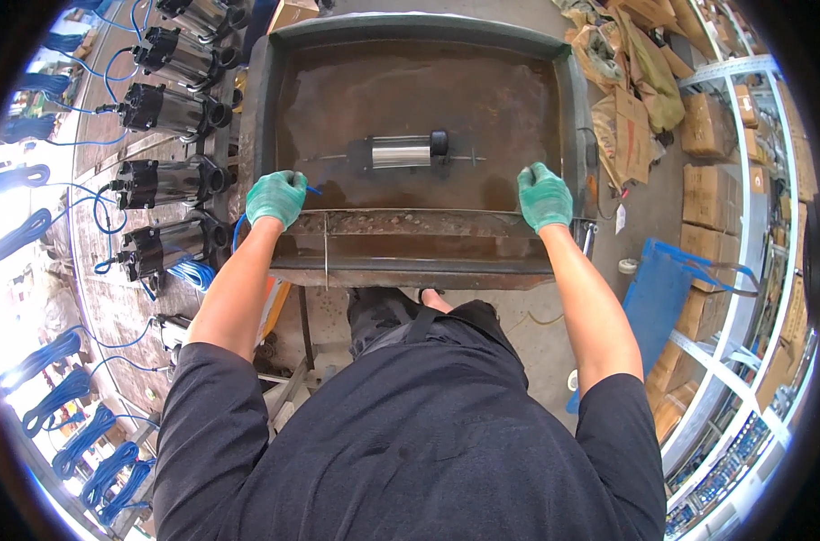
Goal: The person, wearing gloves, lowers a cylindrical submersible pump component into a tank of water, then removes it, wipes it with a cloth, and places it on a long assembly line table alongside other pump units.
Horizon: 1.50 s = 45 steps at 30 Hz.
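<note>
A silver cylindrical pump (401, 152) with black ends lies in the brown water of a dark metal tank (419, 27). Thin light lines stick out past both of its ends. My left hand (276, 198), in a green glove, is closed at the tank's left side. A blue cable (314, 190) shows at its fingers and continues below the hand along the tank's outer side. Over the right side of the tank, my right hand (545, 196), gloved in green too, has its fingers curled together; what they hold, if anything, is hidden. Both hands are apart from the pump.
A rusty crossbar (419, 223) spans the tank's near part. On the left, several pumps (166, 110) with coiled blue cables line a wooden bench (103, 194). To the right stand a blue panel (640, 293), cardboard boxes (705, 194) and a metal shelf rack (739, 117).
</note>
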{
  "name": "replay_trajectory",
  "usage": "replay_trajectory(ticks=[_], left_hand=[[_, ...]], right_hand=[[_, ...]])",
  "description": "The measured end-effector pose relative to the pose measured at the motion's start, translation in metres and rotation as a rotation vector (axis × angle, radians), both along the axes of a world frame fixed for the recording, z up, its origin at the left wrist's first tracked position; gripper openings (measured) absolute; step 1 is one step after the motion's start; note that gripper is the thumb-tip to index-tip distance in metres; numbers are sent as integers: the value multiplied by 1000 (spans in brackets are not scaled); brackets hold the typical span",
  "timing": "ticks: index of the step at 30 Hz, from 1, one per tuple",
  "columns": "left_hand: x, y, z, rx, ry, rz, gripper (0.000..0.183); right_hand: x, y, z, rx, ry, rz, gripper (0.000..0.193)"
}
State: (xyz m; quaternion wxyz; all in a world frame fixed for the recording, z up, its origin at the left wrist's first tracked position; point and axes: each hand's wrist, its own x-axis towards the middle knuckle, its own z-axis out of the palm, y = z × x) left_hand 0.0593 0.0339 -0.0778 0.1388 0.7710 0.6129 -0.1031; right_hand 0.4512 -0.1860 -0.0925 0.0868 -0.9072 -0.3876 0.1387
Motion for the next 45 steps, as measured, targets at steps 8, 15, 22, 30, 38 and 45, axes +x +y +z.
replay_trajectory(ticks=[8,15,22,30,38,45], left_hand=[[0,-1,0,10,3,0,39],[3,0,3,-14,20,3,39],[0,0,-1,5,20,-8,39],[3,0,2,-19,27,-1,38],[1,0,-1,1,7,-9,39],[3,-2,4,-15,12,5,38]], right_hand=[[1,0,1,-8,9,4,34],[2,0,-1,-12,13,4,33],[1,1,2,-15,30,-8,33],[1,1,4,-27,18,-4,33],[2,0,1,-1,6,0,33],[1,-1,-3,21,-6,-6,32]])
